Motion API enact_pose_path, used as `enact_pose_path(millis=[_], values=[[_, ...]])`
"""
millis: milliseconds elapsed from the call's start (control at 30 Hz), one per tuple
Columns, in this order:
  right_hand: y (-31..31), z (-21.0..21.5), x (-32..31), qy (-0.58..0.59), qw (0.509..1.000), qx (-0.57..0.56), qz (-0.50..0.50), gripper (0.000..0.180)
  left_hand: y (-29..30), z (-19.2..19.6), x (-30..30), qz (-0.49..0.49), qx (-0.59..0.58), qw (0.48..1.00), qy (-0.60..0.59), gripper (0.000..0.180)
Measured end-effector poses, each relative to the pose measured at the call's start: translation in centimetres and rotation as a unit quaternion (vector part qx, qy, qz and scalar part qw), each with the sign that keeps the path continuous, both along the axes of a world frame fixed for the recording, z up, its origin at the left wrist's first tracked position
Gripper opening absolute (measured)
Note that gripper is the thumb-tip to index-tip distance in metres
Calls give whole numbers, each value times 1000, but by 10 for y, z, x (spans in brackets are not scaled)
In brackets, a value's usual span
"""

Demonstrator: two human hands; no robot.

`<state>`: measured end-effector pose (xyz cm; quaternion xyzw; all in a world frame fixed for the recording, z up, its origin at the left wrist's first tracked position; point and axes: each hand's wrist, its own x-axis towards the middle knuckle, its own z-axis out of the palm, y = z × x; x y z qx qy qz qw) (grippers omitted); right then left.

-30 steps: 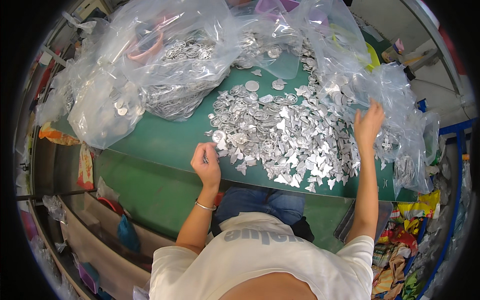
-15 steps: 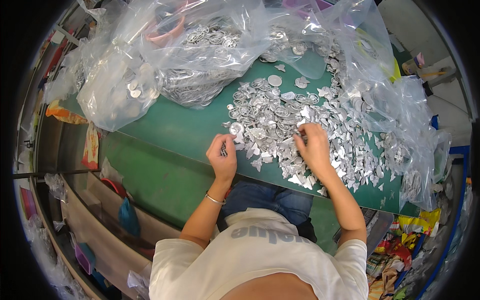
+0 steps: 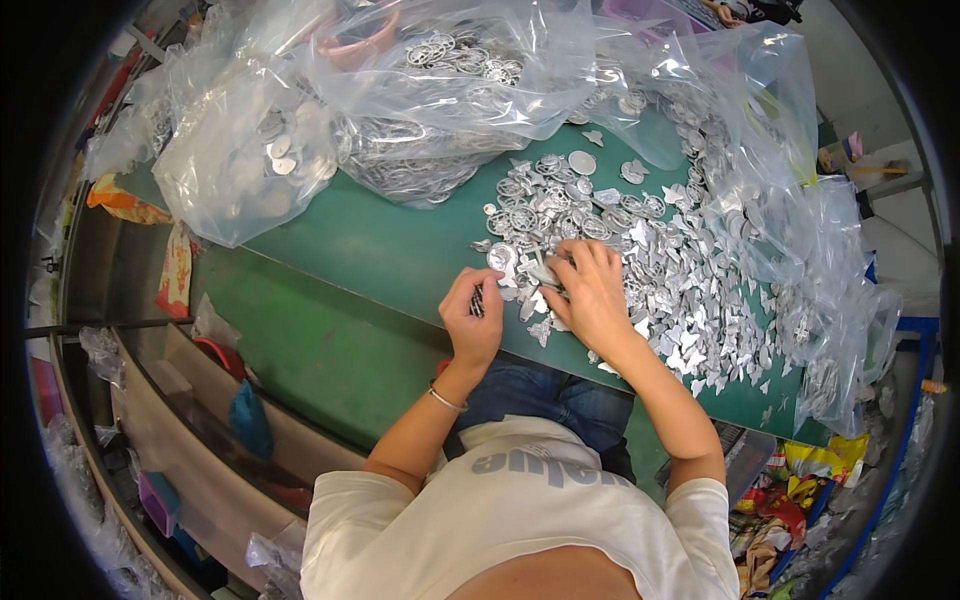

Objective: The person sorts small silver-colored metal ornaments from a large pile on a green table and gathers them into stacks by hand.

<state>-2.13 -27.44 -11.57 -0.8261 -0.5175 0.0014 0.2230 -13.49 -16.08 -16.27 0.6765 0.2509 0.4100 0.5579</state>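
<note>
A heap of small flat silver metal pieces (image 3: 660, 270) is spread over the green table (image 3: 400, 250). My left hand (image 3: 472, 318) is closed around a small stack of these pieces near the table's front edge. My right hand (image 3: 590, 290) lies on the near side of the heap, its fingertips pinching a silver piece (image 3: 540, 272) close to my left hand. A thin bracelet (image 3: 447, 400) circles my left wrist.
Clear plastic bags (image 3: 400, 90) full of silver parts crowd the far and left side of the table. More crumpled bags (image 3: 800, 250) line the right edge. A lower green shelf (image 3: 310, 350) and cardboard trays (image 3: 190, 420) sit to my left. Coloured clutter (image 3: 790, 500) lies at lower right.
My right hand has come back from the far right of the heap to its near side, close to my left hand. The left hand has stayed at the front edge, still closed on its stack.
</note>
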Motion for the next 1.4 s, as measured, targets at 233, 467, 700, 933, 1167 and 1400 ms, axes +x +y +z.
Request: enact_pose_path(millis=[233,467,700,933,1167,1400], values=[[-22,-2,17,80,988,127,-40,7,-1,1,-3,-16,-14,1000,-12,6],[-32,0,39,169,944,166,-231,14,2,2,-6,-33,-12,999,-24,5],[1,3,17,-17,993,-45,-107,25,2,0,-6,-17,-24,999,-31,5],[-30,13,18,31,985,-37,-165,22,0,1,-3,2,-5,999,-41,3],[-72,0,33,-55,961,19,-272,14,-3,2,2,10,43,998,-50,2],[-17,13,20,-44,989,60,-124,24,-2,1,1,24,48,998,-13,5]])
